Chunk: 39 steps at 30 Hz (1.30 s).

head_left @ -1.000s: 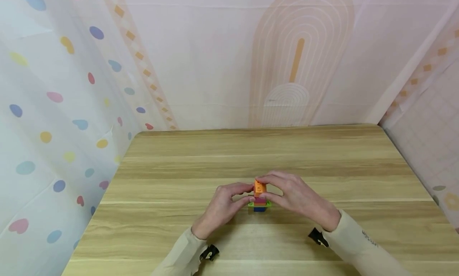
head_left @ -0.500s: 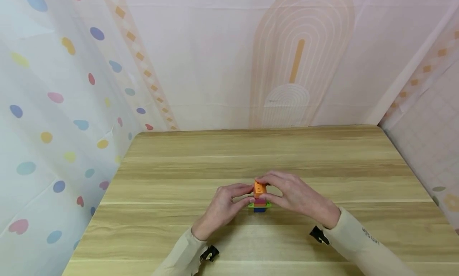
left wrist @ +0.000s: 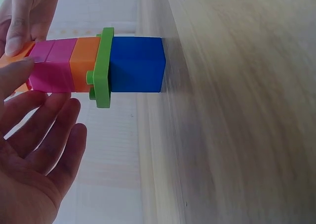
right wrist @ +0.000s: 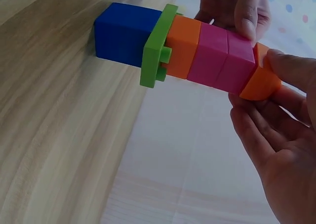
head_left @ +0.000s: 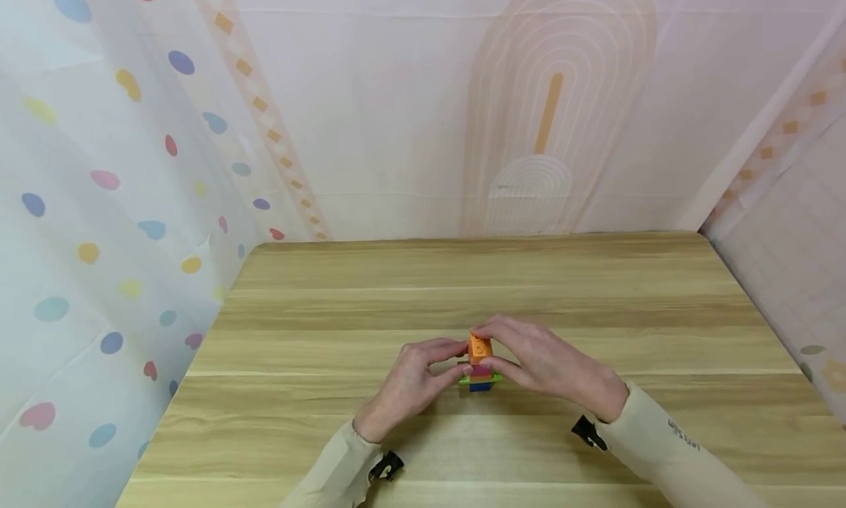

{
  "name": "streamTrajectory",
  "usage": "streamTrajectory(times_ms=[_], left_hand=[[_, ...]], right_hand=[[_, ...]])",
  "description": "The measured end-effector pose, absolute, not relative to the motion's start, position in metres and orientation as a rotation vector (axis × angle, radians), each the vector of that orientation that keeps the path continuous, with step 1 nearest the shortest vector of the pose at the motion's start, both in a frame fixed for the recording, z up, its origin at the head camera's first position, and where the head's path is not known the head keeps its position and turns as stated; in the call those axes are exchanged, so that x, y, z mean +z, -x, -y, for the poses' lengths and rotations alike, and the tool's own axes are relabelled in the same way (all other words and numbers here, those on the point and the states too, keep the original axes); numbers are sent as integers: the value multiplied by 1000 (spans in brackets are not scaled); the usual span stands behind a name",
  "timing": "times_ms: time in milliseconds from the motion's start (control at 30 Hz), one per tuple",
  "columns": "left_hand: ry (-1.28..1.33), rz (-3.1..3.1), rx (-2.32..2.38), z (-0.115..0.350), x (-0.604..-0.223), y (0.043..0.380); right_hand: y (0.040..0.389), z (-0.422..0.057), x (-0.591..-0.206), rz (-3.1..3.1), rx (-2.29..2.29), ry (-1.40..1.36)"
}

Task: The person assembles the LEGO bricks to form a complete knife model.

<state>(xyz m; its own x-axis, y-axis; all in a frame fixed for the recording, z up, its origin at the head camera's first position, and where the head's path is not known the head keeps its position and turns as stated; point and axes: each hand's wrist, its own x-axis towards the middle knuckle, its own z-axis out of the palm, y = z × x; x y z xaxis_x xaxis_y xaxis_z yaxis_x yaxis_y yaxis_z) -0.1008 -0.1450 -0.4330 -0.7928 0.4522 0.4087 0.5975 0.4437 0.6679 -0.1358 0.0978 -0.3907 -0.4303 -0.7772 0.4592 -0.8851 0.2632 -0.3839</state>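
A tower of toy building bricks stands upright on the table, in the middle of the head view. At its foot is a blue brick [left wrist: 137, 65], topped by a wider green plate [left wrist: 102, 68] with studs showing at its sides. Above that come an orange brick [left wrist: 83, 70], two magenta bricks [right wrist: 217, 58] and an orange top brick [head_left: 479, 350]. My right hand [head_left: 545, 357] pinches the top brick between thumb and fingers. With thumb and fingers, my left hand [head_left: 406, 379] grips the magenta bricks just below the top brick.
The wooden table [head_left: 317, 302] runs back to a patterned curtain [head_left: 383, 126]. Another dotted curtain [head_left: 86, 222] hangs along the left side. Black clips [head_left: 386, 465] sit by the cuffs of both light sleeves [head_left: 661, 434].
Both hands keep their hold on the tower, almost still. The whole head view shifts very slightly.
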Motion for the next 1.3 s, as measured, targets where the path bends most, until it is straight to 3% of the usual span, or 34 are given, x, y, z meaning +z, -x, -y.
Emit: streamTrajectory(times_ms=[900, 1300], left_hand=[[942, 2569, -1255, 146, -431, 101], [910, 2573, -1275, 150, -428, 119]], right_hand=[[140, -100, -415, 2202, 1037, -1521], [146, -91, -420, 2251, 1063, -1385]])
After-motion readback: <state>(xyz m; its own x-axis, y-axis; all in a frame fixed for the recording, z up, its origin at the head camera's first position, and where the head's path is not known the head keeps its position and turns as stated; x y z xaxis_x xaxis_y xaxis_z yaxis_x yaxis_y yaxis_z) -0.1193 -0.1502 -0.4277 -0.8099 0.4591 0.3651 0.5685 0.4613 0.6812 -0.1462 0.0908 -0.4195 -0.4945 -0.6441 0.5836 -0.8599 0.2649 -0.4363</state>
